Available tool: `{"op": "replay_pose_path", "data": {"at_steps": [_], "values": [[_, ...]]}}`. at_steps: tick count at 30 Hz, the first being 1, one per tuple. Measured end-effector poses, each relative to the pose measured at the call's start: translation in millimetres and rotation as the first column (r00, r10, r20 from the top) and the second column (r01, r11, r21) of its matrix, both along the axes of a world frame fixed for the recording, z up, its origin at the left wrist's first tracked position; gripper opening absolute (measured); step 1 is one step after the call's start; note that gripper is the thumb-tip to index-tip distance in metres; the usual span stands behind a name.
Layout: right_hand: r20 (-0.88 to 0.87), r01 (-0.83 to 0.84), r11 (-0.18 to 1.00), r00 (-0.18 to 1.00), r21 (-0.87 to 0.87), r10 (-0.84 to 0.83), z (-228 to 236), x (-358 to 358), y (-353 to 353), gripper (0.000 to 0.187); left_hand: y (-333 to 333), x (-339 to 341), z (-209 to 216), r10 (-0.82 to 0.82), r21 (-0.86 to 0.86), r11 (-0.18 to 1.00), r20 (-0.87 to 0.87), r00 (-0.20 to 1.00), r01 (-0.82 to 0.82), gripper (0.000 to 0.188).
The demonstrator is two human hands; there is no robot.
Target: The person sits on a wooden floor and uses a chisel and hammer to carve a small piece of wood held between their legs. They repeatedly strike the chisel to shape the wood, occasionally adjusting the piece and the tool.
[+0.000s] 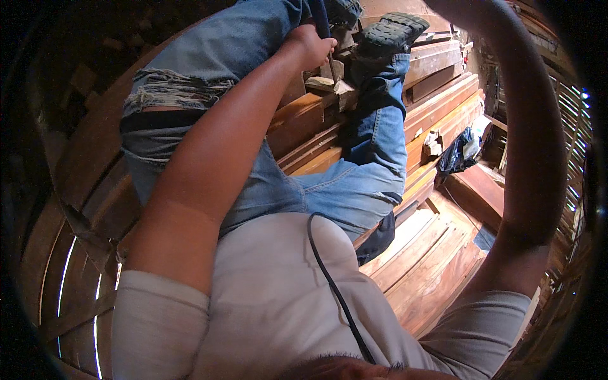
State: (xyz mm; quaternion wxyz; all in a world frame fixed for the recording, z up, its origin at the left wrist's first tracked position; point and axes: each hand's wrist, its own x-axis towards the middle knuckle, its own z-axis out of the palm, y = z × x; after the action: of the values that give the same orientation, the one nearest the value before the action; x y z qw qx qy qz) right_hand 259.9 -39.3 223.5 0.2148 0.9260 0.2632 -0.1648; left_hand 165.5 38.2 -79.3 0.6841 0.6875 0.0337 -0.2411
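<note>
My left hand (310, 48) is closed around a tool with a dark blue handle (320, 18). A thin shaft shows below my fingers, pointing down toward a small wood offcut (322, 83) among the boards; the exact kind of tool is not clear. On the right, my right arm (538, 120) curves up and leaves the picture at the top edge, so that hand is out of sight. Between my legs lie reddish-brown wooden pieces (296, 120), partly covered by my jeans (253, 190).
Stacked long boards (437, 63) run along the right beyond my dark shoe (394, 31). A black plastic bag (457, 152) lies on them beside a pale crumpled scrap (433, 144). Broad planks (424, 253) extend at lower right. A slatted wall (573, 133) lets light through. A black cable (332, 285) hangs over my shirt.
</note>
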Motion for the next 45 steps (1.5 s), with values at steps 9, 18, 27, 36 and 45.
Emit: {"op": "replay_pose_path", "data": {"at_steps": [9, 18, 27, 36, 45], "values": [[0.039, 0.097, 0.986, 0.994, 0.139, -0.103, 10, -28, 8, 0.036, -16, -1, -7, -0.019, -0.028, 0.999, -0.015, 1.000, 0.019, 0.031], [0.195, -0.016, 0.981, 0.981, 0.195, -0.022, -8, -21, -6, 0.035, -10, 2, -15, 0.014, -0.019, 1.000, -0.040, 0.999, -0.014, 0.031], [0.009, -0.058, 0.988, 0.998, -0.143, 0.060, -5, -17, -3, 0.028, -14, 2, -12, -0.044, 0.100, 0.994, 0.012, 0.999, 0.042, 0.038], [-0.153, -0.132, 0.978, 0.976, 0.159, 0.156, -21, -22, 0, 0.035, -4, 10, -42, -0.017, 0.230, 0.973, 0.047, 0.999, 0.006, 0.053], [-0.041, 0.144, 0.988, 0.988, -0.050, -0.146, 9, -18, 14, 0.034, -30, 3, -43, -0.066, 0.126, 0.990, 0.071, 0.995, 0.057, 0.059]]}}
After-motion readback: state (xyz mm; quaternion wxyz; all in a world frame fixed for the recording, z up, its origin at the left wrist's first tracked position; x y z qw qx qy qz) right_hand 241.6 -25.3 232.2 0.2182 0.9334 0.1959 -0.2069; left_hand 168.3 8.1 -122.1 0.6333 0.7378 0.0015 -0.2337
